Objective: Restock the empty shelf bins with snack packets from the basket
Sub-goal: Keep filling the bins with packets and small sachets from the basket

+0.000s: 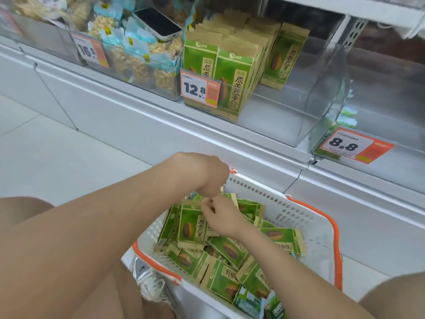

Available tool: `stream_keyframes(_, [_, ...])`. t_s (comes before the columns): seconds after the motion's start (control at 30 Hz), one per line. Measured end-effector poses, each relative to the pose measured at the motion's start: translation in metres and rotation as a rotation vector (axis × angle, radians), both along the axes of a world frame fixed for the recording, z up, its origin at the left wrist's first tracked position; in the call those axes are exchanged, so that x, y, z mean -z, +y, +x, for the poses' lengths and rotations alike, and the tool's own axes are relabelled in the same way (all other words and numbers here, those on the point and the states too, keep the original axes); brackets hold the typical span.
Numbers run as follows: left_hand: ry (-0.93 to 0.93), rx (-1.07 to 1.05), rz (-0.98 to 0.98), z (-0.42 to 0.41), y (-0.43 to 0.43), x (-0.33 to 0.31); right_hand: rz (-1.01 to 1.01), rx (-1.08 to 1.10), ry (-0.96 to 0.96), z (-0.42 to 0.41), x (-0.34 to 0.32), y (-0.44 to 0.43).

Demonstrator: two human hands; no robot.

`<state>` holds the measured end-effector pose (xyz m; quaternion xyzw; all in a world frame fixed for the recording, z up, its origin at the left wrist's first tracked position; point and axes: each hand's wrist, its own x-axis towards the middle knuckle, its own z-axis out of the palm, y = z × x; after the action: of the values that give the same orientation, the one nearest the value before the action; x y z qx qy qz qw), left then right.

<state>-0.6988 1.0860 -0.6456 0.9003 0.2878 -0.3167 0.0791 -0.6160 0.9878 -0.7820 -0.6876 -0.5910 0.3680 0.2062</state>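
**Over the basket, both hands at the standing packets**

Nearest to me, beside my bare knee, one white lace-up sneaker [149, 282] touches the near-left corner of the white perforated plastic basket [299, 217], which has two orange handles. Green-and-kraft paper snack packets [230, 249] lie heaped inside it, overlapping. There are well over a dozen, too tangled to count exactly, and the nearest are cut off by my right forearm and the lower edge. A few stand on edge along the basket's left side.

My right hand [220, 218] pinches the brown top edge of the front upright packet [190, 226] between thumb and fingers. My left hand [207, 176] hangs just above it at the basket's far-left corner, knuckles up and fingers curled under. The fingertips are hidden, so I cannot tell whether they hold anything.

Beyond, on the white shelf, three orange-and-white price tags show: 16.5 [90, 50], 12.8 [200, 88] and 8.8 [354, 146]. Behind the 12.8 tag, the clear plastic middle bin [299, 107] holds matching packets upright [232, 88], two rows at its front left and one row further back. The left bin [128, 72] is packed with pale-blue bags of beige snacks, and one white-cased phone [158, 24] lies on top. The right bin [391, 111] is blurred, with a few green packs in its front-left corner that I cannot make out.
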Motion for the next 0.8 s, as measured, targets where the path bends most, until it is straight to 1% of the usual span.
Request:
stream_keyframes(0.07, [-0.079, -0.037, 0.007, -0.002, 0.005, -0.008, 0.121, 0.119, 0.116, 0.014, -0.021, -0.001])
stream_keyframes(0.17, [-0.248, -0.114, 0.026, -0.006, 0.009, -0.021, 0.341, 0.332, 0.272, 0.037, -0.053, -0.003])
stream_keyframes(0.23, [-0.386, -0.239, -0.049, -0.008, 0.006, -0.028, 0.470, 0.430, 0.306, 0.050, -0.075, -0.006])
stream_keyframes(0.27, [-0.470, -0.334, -0.141, -0.008, 0.004, -0.032, 0.517, 0.462, 0.303, 0.056, -0.085, -0.008])
stream_keyframes(0.33, [-0.617, -0.545, -0.422, -0.008, -0.001, -0.037, 0.599, 0.529, 0.265, 0.067, -0.103, -0.011])
stream_keyframes(0.37, [-0.654, -0.613, -0.557, -0.007, -0.004, -0.039, 0.636, 0.572, 0.235, 0.072, -0.109, -0.012])
stream_keyframes(0.4, [-0.663, -0.629, -0.649, -0.006, -0.008, -0.040, 0.673, 0.619, 0.195, 0.077, -0.113, -0.014])
stream_keyframes(0.5, [-0.688, -0.580, -0.786, -0.001, -0.025, -0.036, 0.764, 0.736, 0.085, 0.090, -0.125, -0.020])
stream_keyframes(0.57, [-0.771, -0.559, -0.793, 0.006, -0.035, -0.032, 0.799, 0.769, 0.022, 0.097, -0.131, -0.026])
stream_keyframes(0.67, [-0.855, -0.449, -0.715, 0.015, -0.039, -0.036, 0.785, 0.835, -0.002, 0.105, -0.133, -0.028])
stream_keyframes(0.8, [-0.869, -0.317, -0.589, 0.024, -0.041, -0.050, 0.721, 0.917, 0.014, 0.107, -0.141, -0.026])
